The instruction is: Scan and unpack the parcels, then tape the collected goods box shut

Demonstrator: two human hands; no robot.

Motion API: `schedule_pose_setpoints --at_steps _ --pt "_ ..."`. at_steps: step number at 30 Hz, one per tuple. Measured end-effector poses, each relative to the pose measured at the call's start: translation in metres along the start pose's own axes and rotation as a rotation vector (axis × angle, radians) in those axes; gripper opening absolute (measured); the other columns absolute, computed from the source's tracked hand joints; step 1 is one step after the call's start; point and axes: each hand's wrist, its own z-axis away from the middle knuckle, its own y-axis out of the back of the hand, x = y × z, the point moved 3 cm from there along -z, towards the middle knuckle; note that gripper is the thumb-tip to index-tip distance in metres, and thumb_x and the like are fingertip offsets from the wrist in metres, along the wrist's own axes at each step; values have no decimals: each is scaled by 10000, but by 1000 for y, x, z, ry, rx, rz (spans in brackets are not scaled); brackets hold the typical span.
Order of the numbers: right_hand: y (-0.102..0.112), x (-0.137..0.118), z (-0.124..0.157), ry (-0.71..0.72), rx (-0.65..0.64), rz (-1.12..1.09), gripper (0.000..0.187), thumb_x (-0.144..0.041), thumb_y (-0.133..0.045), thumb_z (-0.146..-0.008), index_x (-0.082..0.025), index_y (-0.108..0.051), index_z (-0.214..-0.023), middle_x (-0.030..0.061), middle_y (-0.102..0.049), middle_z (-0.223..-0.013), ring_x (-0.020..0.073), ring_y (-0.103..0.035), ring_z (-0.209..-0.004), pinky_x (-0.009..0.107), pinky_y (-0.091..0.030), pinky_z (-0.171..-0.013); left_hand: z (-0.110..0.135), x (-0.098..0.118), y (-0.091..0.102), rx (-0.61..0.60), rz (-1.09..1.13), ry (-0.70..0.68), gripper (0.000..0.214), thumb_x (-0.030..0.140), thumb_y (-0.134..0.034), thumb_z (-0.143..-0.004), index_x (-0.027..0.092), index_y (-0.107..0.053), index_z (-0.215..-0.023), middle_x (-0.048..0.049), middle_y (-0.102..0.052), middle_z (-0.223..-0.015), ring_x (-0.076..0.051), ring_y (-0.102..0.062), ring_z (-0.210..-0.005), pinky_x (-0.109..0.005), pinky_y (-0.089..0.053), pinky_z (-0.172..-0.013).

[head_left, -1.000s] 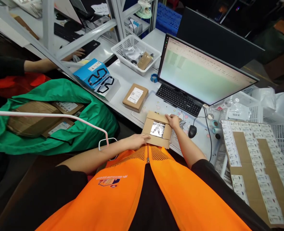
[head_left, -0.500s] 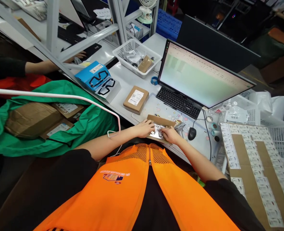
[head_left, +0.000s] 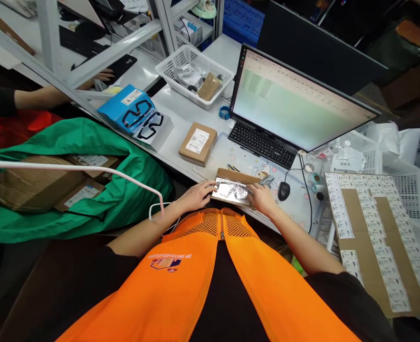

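Note:
A small open cardboard box lies at the desk's front edge, its brown flap raised at the back. Inside it rests a shiny clear plastic packet with dark print or a dark item under the film; which of these I cannot tell. My left hand is closed at the box's left end, fingertips over the rim. At the opposite end my right hand is closed on the box's right side, its fingertips close to the packet. A grey tool-like object, partly hidden, lies just behind my right hand.
A closed labelled carton and a blue-and-white goggles box stand to the left. Behind are a white basket, a monitor, a keyboard and a mouse. A label-covered cardboard sheet leans right. A co-worker's arm shows left.
My hands have moved apart from the middle of the box to its two ends, and more of the plastic packet shows. The whole view has shifted slightly.

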Motion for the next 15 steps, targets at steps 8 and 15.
schedule_pose_setpoints --at_steps 8,15 --pt "-18 -53 -54 114 -216 -6 529 -137 -575 -965 -220 -673 -1478 204 -691 -1348 318 -719 -1080 369 -541 -904 -1 -2 1 16 9 23 295 147 -483 -980 198 -671 -1202 -142 -605 -1472 -275 -646 -1316 -427 -557 -1113" --pt "27 32 40 -231 458 -636 383 -240 -471 -999 -153 -766 -1226 126 -786 -1138 270 -718 -1057 388 -563 -966 0 -14 -2 15 55 10 265 219 -481 -999 233 -668 -1185 -121 -614 -1417 -277 -657 -1306 -423 -560 -1113"
